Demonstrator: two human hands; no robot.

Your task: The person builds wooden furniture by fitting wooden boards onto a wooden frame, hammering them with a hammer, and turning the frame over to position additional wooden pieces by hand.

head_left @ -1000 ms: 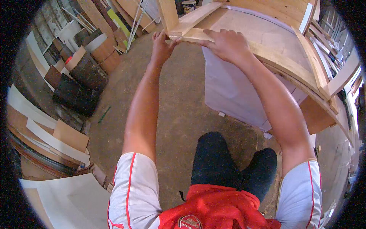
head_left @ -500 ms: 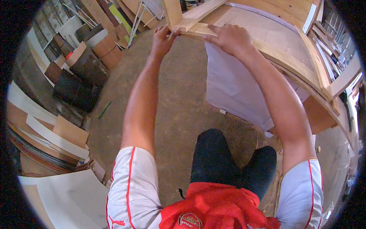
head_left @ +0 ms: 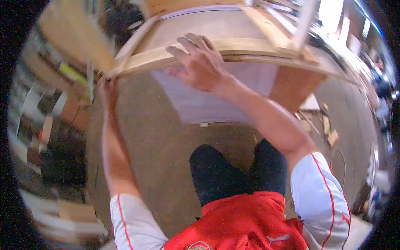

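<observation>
A wooden frame point(head_left: 246, 46) of light boards lies across the top of a white-sided box point(head_left: 221, 100). At the frame's near left corner, my left hand point(head_left: 108, 85) is closed on the wood, its fingers partly blurred. An upright board point(head_left: 85, 39), smeared by motion, rises from that corner. My right hand point(head_left: 199, 62) is open over the front rail, fingers apart and nothing in them. Whether its palm touches the rail I cannot tell.
Board offcuts point(head_left: 62, 166) and panels lean along the left side. Small wood scraps point(head_left: 329, 129) lie on the floor point(head_left: 146, 125) at the right. A brown panel point(head_left: 293, 89) forms the box's right side.
My view has turned right, so the frame's corner appears farther left. My right hand has come off its grip on the rail and opened. My left hand stays at the corner.
</observation>
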